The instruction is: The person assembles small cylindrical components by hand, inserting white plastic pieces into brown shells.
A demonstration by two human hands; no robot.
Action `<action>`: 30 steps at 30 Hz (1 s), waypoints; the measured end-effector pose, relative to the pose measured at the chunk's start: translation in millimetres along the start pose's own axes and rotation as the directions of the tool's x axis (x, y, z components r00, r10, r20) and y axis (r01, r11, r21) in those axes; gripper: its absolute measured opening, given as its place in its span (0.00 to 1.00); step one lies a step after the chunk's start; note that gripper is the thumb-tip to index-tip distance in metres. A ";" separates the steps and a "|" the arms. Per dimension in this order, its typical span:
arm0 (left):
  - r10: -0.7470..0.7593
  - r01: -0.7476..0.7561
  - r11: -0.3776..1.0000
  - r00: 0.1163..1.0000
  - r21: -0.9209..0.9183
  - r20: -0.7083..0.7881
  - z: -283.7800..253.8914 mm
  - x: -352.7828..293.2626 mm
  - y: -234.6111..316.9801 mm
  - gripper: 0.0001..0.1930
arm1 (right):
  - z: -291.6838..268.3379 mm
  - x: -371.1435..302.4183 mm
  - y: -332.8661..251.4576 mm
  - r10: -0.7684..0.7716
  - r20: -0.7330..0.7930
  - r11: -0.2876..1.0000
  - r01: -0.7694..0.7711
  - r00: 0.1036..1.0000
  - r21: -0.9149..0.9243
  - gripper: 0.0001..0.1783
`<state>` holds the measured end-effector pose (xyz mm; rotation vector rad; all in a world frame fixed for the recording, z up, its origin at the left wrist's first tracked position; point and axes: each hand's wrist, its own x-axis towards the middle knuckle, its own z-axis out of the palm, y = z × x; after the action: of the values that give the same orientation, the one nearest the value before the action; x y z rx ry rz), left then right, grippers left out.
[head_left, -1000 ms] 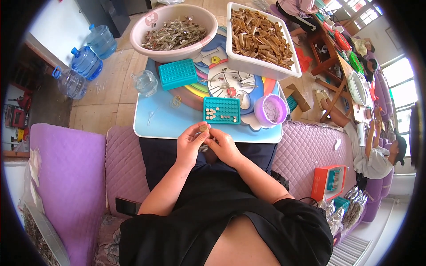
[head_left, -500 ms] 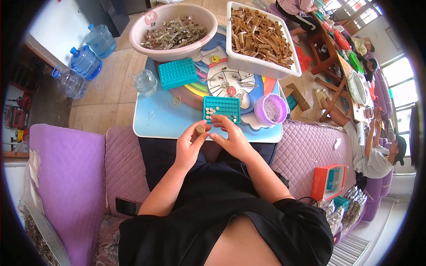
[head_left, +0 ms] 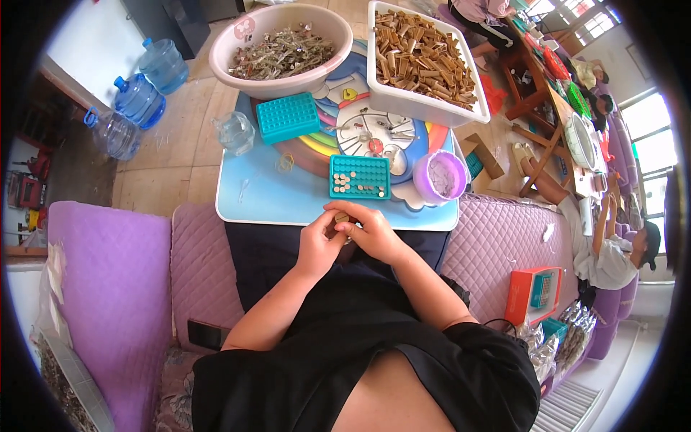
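Observation:
My left hand (head_left: 317,243) and my right hand (head_left: 368,230) meet at the near edge of a small light-blue table (head_left: 259,194). Together their fingertips pinch a small brown piece (head_left: 341,218). Just beyond them lies a teal tray with holes (head_left: 360,176), its near rows partly filled with small pale pieces. A second teal tray (head_left: 288,117) lies farther back on the left. A purple cup (head_left: 440,176) stands to the right of the near tray.
A pink basin (head_left: 248,32) of grey metal bits and a white tub (head_left: 432,108) of brown sticks stand at the table's far side. A clear glass jar (head_left: 236,132), blue water bottles (head_left: 137,97), purple cushions (head_left: 108,288), an orange box (head_left: 533,294). Other people sit at right.
Both hands went forward toward the near teal tray half a second ago, then drew back to the table's near edge, still together.

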<state>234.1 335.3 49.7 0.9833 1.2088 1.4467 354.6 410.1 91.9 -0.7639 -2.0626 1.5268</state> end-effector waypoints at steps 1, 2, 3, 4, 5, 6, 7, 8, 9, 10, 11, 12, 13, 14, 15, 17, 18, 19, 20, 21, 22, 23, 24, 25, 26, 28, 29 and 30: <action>-0.006 0.007 0.999 0.999 0.035 -0.033 2.0 0.1 0.5 0.13 | 1.6 -0.2 -0.4 0.000 0.000 1.000 0.000 1.000 -0.001 0.19; -0.006 0.007 0.999 0.999 0.034 -0.033 3.0 0.1 1.6 0.13 | 5.9 -0.5 -1.5 -0.015 -0.057 0.999 0.013 0.998 -0.036 0.19; 0.010 -0.005 0.997 0.998 0.081 -0.062 4.0 0.1 3.2 0.12 | 9.1 -0.5 -2.1 -0.033 -0.112 0.997 0.025 0.993 -0.073 0.18; 0.028 -0.016 0.992 0.995 0.128 -0.091 4.4 -0.4 4.0 0.12 | 11.5 -0.7 -1.1 -0.033 -0.112 0.997 0.025 0.993 -0.073 0.18; 0.027 -0.016 0.992 0.996 0.128 -0.091 4.6 -0.5 1.8 0.12 | 13.6 -0.8 1.3 -0.037 -0.136 0.997 0.027 0.990 -0.077 0.18; 0.031 -0.021 0.994 0.995 0.111 -0.093 4.5 -0.4 -2.4 0.12 | 14.4 -1.0 2.5 -0.041 -0.160 0.996 0.029 0.986 -0.081 0.18; 0.034 -0.025 0.995 0.995 0.095 -0.095 4.0 -0.5 -4.9 0.12 | 13.6 -0.8 0.9 -0.041 -0.159 0.996 0.028 0.986 -0.080 0.18; 0.034 -0.024 0.995 0.995 0.096 -0.096 0.9 -0.8 -5.8 0.12 | 11.3 -0.1 -2.1 0.018 -0.095 0.999 -0.022 0.995 -0.045 0.18; 0.030 -0.023 0.994 0.998 0.109 -0.061 -4.1 -0.6 -6.0 0.12 | 8.7 0.6 -3.5 0.074 -0.029 0.997 -0.075 0.997 -0.013 0.17; 0.027 -0.024 0.992 0.999 0.122 -0.023 -5.8 1.3 -2.2 0.12 | 5.8 1.1 1.6 0.074 -0.032 0.997 -0.074 0.997 -0.013 0.17; 0.028 -0.025 0.992 0.999 0.122 -0.021 -5.2 2.3 2.1 0.12 | 2.7 1.4 10.7 0.037 0.028 0.986 -0.041 0.999 0.160 0.19; -0.023 0.024 0.999 1.000 -0.042 0.014 -4.8 2.7 7.7 0.11 | -1.6 1.7 16.0 -0.010 0.080 0.944 -0.016 0.997 0.329 0.20; -0.069 0.079 0.976 0.996 -0.205 0.055 -4.3 3.0 12.2 0.11 | -7.6 1.6 14.9 -0.016 0.091 0.909 -0.024 0.996 0.417 0.21; -0.068 0.079 0.975 0.996 -0.206 0.057 -5.2 3.6 9.6 0.11 | -9.5 2.6 15.5 -0.015 0.090 0.909 -0.024 0.996 0.416 0.21; -0.083 0.117 0.911 0.991 -0.395 0.102 -7.2 4.3 4.1 0.12 | -10.6 3.5 16.9 0.089 0.026 0.890 -0.092 0.996 0.447 0.18; -0.113 0.245 0.719 0.965 -0.651 0.238 -16.0 5.0 1.3 0.15 | -16.6 4.1 25.9 0.201 0.026 0.935 -0.199 0.979 0.292 0.15; -0.113 0.244 0.719 0.965 -0.650 0.237 -16.2 4.0 0.3 0.15 | -19.3 0.2 27.5 0.200 0.027 0.935 -0.199 0.979 0.292 0.15; -0.122 0.247 0.684 0.966 -0.686 0.226 -14.1 5.1 9.3 0.15 | -20.7 -1.9 18.8 0.230 0.097 0.927 -0.248 0.968 0.282 0.14; -0.132 0.248 0.647 0.968 -0.721 0.214 -13.1 6.1 13.9 0.16 | -20.7 -3.6 14.3 0.259 0.167 0.916 -0.296 0.951 0.269 0.14; -0.132 0.248 0.647 0.968 -0.721 0.214 -13.8 6.7 13.5 0.16 | -17.8 -4.3 17.0 0.198 0.089 0.921 -0.216 0.976 0.323 0.15; -0.176 0.262 0.634 0.965 -0.728 0.194 -15.3 6.4 13.5 0.15 | -17.6 -5.3 14.4 0.198 0.090 0.921 -0.217 0.976 0.323 0.15; -0.220 0.275 0.620 0.960 -0.735 0.173 -16.6 6.2 13.5 0.15 | -18.3 -6.2 9.6 0.198 0.079 0.906 -0.214 0.977 0.365 0.16; -0.221 0.275 0.620 0.960 -0.735 0.172 -17.6 6.2 12.7 0.15 | -18.1 -7.0 7.0 0.199 0.069 0.890 -0.210 0.978 0.406 0.17; -0.193 0.264 0.640 0.964 -0.722 0.181 -18.2 6.7 11.2 0.14 | -16.7 -8.2 9.6 0.199 0.069 0.889 -0.210 0.978 0.406 0.17; -0.166 0.252 0.658 0.968 -0.710 0.190 -18.7 6.9 10.1 0.13 | -14.7 -9.6 14.4 0.112 0.020 0.864 -0.108 0.993 0.492 0.18; -0.137 0.244 0.722 0.968 -0.648 0.212 -19.9 6.8 9.5 0.13 | -14.0 -10.1 16.5 0.029 -0.037 0.823 -0.003 0.999 0.568 0.20; -0.109 0.230 0.780 0.966 -0.583 0.236 -20.0 6.9 10.0 0.13 | -14.7 -9.9 15.5 -0.021 -0.065 0.876 0.049 0.998 0.481 0.21; -0.109 0.230 0.780 0.966 -0.582 0.235 -20.0 6.0 11.6 0.13 | -15.1 -9.7 15.0 -0.073 -0.088 0.916 0.102 0.993 0.387 0.22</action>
<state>211.6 336.8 57.5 0.5270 0.5980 1.4214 374.0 417.7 81.4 -0.5542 -1.6376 1.7562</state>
